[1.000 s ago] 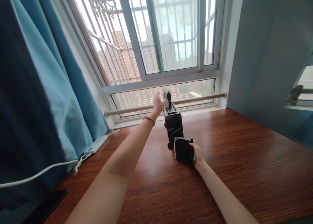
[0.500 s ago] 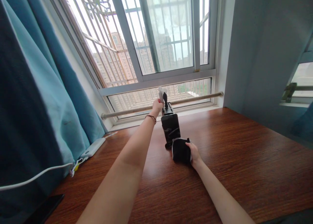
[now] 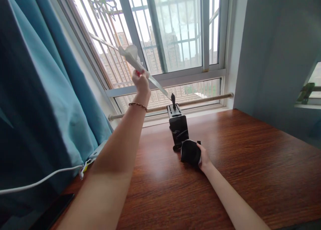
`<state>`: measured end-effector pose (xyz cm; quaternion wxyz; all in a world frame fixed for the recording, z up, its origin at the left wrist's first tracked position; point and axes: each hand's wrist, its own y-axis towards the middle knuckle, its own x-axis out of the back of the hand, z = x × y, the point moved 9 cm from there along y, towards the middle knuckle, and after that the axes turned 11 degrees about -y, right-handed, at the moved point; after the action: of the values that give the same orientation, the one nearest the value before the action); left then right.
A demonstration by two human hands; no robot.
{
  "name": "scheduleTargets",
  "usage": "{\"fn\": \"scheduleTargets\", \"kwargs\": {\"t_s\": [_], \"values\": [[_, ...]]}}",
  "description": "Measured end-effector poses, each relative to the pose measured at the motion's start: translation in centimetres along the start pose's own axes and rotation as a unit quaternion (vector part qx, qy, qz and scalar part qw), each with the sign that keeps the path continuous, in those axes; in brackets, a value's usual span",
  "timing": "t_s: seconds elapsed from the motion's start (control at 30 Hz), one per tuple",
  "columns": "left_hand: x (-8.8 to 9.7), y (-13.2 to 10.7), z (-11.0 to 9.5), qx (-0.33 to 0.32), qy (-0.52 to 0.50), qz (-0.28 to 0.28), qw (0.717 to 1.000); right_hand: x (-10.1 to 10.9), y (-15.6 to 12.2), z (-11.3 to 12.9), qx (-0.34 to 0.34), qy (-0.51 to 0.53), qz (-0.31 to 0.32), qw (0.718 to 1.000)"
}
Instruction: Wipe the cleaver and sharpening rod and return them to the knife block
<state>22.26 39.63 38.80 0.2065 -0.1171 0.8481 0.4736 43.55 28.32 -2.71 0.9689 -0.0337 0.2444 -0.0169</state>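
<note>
My left hand [image 3: 140, 81] is raised in front of the window, its fingers closed on crumpled white, film-like material [image 3: 131, 55]. From that hand a pale, narrow strip [image 3: 157, 84] runs taut down to the right, its end near the dark knob of a black boxy device [image 3: 178, 128]. The device stands upright on the table. Lower down, my right hand [image 3: 204, 158] grips the side of a black pouch-like piece with a pale edge [image 3: 191, 152], close against the device's base. Whether the pouch-like piece is attached to the device I cannot tell.
The brown wooden table [image 3: 240, 149] reaches to the window sill. A metal rail [image 3: 205, 100] crosses the window's lower part. At left hang blue curtains [image 3: 57, 89], with a white cable [image 3: 50, 175] and a dark flat object [image 3: 54, 210] near them.
My left hand has moved up and left, away from the device's knob, drawing the white material with it; the pale strip now shows. My right hand stays on the black pouch-like piece.
</note>
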Motion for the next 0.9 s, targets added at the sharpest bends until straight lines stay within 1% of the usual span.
{"fn": "scheduleTargets", "kwargs": {"t_s": [0.07,0.1,0.13,0.17,0.23,0.27,0.3,0.33,0.4,0.47,0.53,0.6,0.67,0.73,0.8,0.9], "values": [[3.4,-2.1,-2.2,0.012,-0.064,-0.045,0.997,-1.3,-0.7,0.3,-0.027,0.095,0.044,0.994],[5.2,-3.5,-3.0,0.022,-0.095,-0.053,0.994,-2.0,-1.2,0.8,-0.031,0.13,0.068,0.989],[7.1,-5.1,-3.7,0.037,-0.119,-0.062,0.99,-2.7,-1.7,1.4,-0.026,0.148,0.09,0.985],[9.1,-6.8,-3.9,0.066,-0.142,-0.077,0.985,-3.1,-2.2,2.1,-0.016,0.158,0.101,0.982],[13.1,-10.6,-3.9,0.134,-0.171,-0.119,0.969,-4.0,-3.2,3.3,0.0,0.157,0.118,0.981],[15.1,-12.6,-3.8,0.163,-0.168,-0.15,0.961,-4.5,-3.6,3.6,0.005,0.151,0.128,0.98],[16.6,-14.6,-3.5,0.197,-0.164,-0.166,0.952,-5.0,-4.0,3.7,0.002,0.143,0.142,0.979],[18.0,-16.6,-3.3,0.223,-0.163,-0.182,0.944,-5.6,-4.4,3.6,-0.008,0.135,0.159,0.978],[20.0,-20.3,-2.8,0.256,-0.169,-0.2,0.931,-6.7,-5.1,2.8,-0.044,0.118,0.191,0.974],[21.1,-23.8,-1.8,0.294,-0.173,-0.203,0.918,-7.4,-5.7,1.6,-0.085,0.099,0.206,0.97],[21.9,-26.7,-0.6,0.325,-0.176,-0.201,0.907,-7.8,-6.0,0.7,-0.103,0.083,0.209,0.969],[22.2,-28.8,0.6,0.345,-0.176,-0.184,0.903,-7.9,-6.0,0.2,-0.107,0.082,0.207,0.969],[22.1,-30.0,1.6,0.359,-0.169,-0.147,0.906,-7.5,-5.5,-0.2,-0.108,0.095,0.19,0.971],[21.5,-30.6,2.2,0.373,-0.168,-0.102,0.907,-6.4,-4.6,-0.6,-0.113,0.1,0.154,0.977],[20.7,-31.3,2.8,0.402,-0.181,-0.052,0.896,-4.7,-3.5,-0.5,-0.102,0.085,0.111,0.985],[19.6,-33.0,3.6,0.476,-0.188,0.02,0.859,-1.6,-1.8,0.9,-0.041,0.049,0.045,0.997]]}}
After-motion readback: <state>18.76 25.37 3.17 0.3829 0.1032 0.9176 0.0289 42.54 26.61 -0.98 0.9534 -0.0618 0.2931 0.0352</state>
